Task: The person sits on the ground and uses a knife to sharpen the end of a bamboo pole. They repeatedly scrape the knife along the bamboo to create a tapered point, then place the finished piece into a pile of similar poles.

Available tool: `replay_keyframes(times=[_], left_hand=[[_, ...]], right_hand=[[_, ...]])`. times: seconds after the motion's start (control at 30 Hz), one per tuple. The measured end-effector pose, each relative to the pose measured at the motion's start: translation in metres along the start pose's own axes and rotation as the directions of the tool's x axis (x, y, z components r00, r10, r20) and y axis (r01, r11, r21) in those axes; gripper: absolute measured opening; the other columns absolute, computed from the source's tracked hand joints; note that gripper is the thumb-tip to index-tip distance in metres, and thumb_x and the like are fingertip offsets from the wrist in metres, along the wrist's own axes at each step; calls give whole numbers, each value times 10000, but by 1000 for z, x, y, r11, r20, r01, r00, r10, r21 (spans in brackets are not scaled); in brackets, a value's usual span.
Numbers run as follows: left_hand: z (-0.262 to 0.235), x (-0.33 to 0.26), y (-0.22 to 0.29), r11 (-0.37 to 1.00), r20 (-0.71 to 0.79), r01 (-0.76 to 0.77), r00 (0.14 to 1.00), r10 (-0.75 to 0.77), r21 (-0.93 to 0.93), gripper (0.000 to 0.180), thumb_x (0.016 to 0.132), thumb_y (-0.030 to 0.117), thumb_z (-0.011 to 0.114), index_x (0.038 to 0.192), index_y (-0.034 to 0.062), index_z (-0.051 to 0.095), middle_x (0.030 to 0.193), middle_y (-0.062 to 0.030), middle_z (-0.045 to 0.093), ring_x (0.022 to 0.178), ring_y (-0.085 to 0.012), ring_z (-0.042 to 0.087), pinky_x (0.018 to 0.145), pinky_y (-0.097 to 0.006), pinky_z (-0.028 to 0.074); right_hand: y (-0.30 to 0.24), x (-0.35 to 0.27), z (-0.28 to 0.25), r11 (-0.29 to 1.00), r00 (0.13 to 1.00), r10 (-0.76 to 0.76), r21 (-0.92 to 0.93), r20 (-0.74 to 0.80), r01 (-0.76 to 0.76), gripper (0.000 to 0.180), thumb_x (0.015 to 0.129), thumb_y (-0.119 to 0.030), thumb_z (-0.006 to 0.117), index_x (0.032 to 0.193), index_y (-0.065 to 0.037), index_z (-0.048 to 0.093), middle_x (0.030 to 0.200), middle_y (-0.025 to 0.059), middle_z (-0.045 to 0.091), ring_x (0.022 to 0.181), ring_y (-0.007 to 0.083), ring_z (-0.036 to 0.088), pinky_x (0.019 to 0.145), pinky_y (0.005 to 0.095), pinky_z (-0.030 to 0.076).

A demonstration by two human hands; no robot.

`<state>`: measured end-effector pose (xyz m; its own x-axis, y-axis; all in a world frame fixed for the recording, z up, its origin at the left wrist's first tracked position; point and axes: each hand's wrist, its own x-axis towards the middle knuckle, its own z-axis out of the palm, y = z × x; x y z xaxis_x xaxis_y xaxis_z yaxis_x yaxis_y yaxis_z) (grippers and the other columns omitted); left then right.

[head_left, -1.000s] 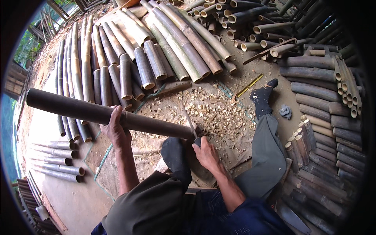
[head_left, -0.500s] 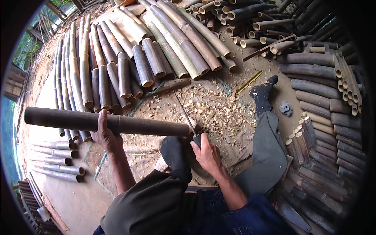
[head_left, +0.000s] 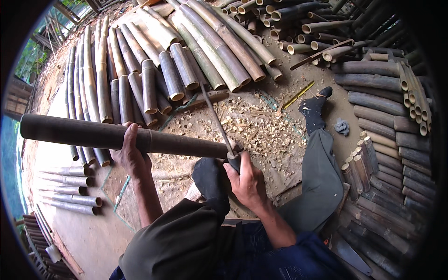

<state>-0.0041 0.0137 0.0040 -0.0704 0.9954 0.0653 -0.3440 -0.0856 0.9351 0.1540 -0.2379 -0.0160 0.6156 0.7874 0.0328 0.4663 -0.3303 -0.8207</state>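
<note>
A long dark bamboo pole (head_left: 84, 133) lies level across my lap, its near end resting by my raised left knee. My left hand (head_left: 132, 156) grips the pole from below near its middle. My right hand (head_left: 248, 183) is closed on the dark handle of a long thin knife (head_left: 215, 116). The blade rises upright from the pole's right end, its edge against the end of the pole. My right leg in grey trousers and a black sock (head_left: 313, 109) stretches out to the right.
Cut bamboo sections lie in rows ahead (head_left: 154, 79), and more are stacked along the right side (head_left: 387, 121). Pale wood chips (head_left: 254, 128) cover the dirt in front. A few short pieces lie at the left (head_left: 70, 186). A yellow strip (head_left: 298, 94) lies near my foot.
The pole has swung lower and more level. The knife blade has risen from lying flat near the pole's end to standing upright, and my right hand has moved up with it.
</note>
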Motion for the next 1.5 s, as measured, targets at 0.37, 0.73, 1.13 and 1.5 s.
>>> replay_keyframes(times=[0.37,0.73,1.13,1.5], left_hand=[[-4,1,2,996,185,37,983,-22,-82,472,861,-34,757,1264,-10,513,1062,-129,684,972,-247,701,940,-392,564],[-11,-2,13,986,-137,90,985,-109,-137,428,834,75,866,1177,-25,633,1034,-119,701,910,-223,697,873,-381,603],[-2,-3,11,999,-39,-12,999,10,-33,297,835,-4,832,1086,-23,675,1006,-87,698,894,-175,695,850,-316,578],[9,-8,15,996,78,15,997,-9,-83,422,861,-15,790,1222,-16,572,1033,-114,681,924,-217,705,881,-347,591]], right_hand=[[24,3,-2,987,984,154,-70,94,-148,355,1028,-327,635,1106,-7,503,823,274,686,772,476,708,651,557,537],[57,-5,22,944,938,304,-184,167,-273,396,1018,-342,638,1131,12,503,864,318,680,837,504,693,684,584,527],[50,-5,22,949,948,266,-220,172,-227,362,1032,-330,614,1103,6,499,851,321,685,843,509,695,695,578,534],[92,-5,36,908,951,298,-331,82,-256,414,1022,-377,629,1095,18,527,854,299,694,815,512,692,691,578,539]])
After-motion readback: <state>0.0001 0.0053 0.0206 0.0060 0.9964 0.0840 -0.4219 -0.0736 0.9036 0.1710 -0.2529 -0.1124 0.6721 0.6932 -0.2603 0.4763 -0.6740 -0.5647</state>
